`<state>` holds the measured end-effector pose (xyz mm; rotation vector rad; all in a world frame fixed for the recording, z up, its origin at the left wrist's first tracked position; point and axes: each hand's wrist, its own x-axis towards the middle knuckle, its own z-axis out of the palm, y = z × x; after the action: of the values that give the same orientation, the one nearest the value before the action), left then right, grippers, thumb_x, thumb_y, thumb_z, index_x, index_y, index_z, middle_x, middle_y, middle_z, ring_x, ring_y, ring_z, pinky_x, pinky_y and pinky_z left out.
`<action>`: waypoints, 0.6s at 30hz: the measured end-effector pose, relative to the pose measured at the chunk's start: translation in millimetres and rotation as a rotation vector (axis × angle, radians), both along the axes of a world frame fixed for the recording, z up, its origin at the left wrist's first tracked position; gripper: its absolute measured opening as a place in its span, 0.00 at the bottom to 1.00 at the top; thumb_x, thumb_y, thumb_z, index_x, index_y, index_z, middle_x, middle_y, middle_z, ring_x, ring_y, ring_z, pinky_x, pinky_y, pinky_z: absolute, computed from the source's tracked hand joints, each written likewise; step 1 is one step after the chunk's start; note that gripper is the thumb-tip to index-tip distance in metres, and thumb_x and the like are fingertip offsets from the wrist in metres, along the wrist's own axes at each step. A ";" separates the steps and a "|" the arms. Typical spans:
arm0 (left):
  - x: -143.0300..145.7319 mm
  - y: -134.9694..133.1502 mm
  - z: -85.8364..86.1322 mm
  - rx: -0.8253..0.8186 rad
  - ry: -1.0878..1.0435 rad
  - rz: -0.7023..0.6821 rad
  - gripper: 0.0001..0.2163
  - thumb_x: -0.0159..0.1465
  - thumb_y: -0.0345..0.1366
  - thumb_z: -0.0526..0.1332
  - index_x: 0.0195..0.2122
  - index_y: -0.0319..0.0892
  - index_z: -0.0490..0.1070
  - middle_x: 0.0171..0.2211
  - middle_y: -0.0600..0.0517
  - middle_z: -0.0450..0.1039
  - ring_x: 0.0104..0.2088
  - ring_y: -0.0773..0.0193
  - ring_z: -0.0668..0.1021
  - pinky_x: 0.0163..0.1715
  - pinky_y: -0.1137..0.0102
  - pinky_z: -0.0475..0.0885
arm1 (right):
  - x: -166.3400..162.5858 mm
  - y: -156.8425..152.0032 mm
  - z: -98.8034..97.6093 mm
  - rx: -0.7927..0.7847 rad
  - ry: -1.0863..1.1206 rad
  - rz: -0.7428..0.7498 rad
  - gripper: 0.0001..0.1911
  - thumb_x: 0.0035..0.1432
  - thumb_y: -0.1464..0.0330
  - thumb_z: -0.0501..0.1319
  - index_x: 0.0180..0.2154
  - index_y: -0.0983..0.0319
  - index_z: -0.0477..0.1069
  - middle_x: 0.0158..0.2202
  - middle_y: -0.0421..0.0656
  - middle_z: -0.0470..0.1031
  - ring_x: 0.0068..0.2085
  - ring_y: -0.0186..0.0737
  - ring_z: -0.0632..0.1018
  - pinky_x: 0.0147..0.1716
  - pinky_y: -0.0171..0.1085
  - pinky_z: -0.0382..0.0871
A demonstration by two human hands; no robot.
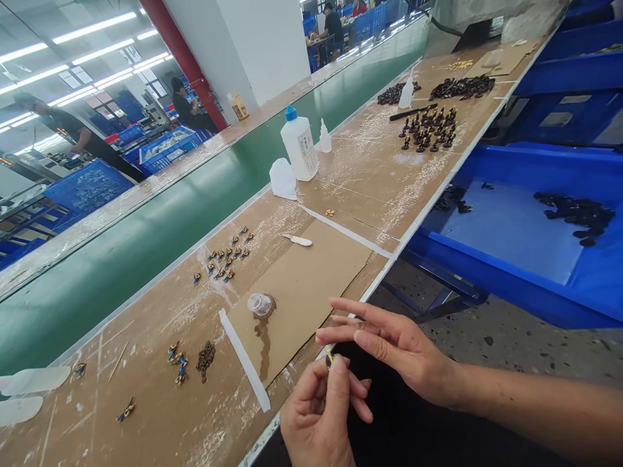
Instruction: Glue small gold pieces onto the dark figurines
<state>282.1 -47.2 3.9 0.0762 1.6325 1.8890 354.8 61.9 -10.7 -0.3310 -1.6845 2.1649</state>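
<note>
My left hand [321,405] is closed at the table's front edge, with thumb and forefinger pinching a small yellow-and-dark piece [329,357]. Its exact kind is too small to make out. Just above it my right hand [394,340] has its fingers stretched out, and nothing shows in its grasp. Beyond both hands lies a cardboard sheet [302,285]. On this sheet are a small clear plastic cup [260,303], beside a wet brown streak, and a white-handled knife [298,240].
Several small blue-and-gold figures [226,258] stand left of the cardboard, near a pile of brown bits [205,358]. A white bottle with a blue cap [299,144] is farther back. Dark pieces with yellow tops [431,126] stand beyond. At right is a blue bin [511,259].
</note>
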 end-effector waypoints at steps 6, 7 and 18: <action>-1.9 -2.5 -2.3 0.018 -0.023 -0.029 0.11 0.48 0.41 0.70 0.22 0.38 0.75 0.15 0.54 0.70 0.12 0.74 0.68 0.28 0.68 0.77 | -0.7 -0.9 0.9 0.015 0.031 0.000 0.23 0.64 0.63 0.53 0.59 0.62 0.57 0.46 0.48 0.76 0.54 0.41 0.71 0.60 0.47 0.55; -2.4 -2.8 -2.7 0.023 -0.034 -0.038 0.11 0.47 0.40 0.70 0.22 0.38 0.75 0.15 0.54 0.70 0.12 0.74 0.68 0.28 0.68 0.77 | -0.9 -1.2 0.7 0.023 0.039 -0.002 0.23 0.64 0.64 0.53 0.59 0.62 0.58 0.47 0.48 0.76 0.53 0.41 0.72 0.60 0.47 0.55; -5.3 -5.1 -5.5 0.103 -0.165 -0.102 0.11 0.46 0.40 0.71 0.21 0.37 0.76 0.13 0.53 0.69 0.10 0.74 0.67 0.26 0.67 0.76 | -1.4 -2.3 1.0 -0.047 0.065 0.007 0.21 0.64 0.65 0.54 0.57 0.63 0.60 0.46 0.50 0.75 0.51 0.40 0.74 0.52 0.41 0.67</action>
<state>276.8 -52.3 -1.7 0.0442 1.3954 1.8495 353.4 59.6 -9.7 -0.2655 -1.6042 2.1991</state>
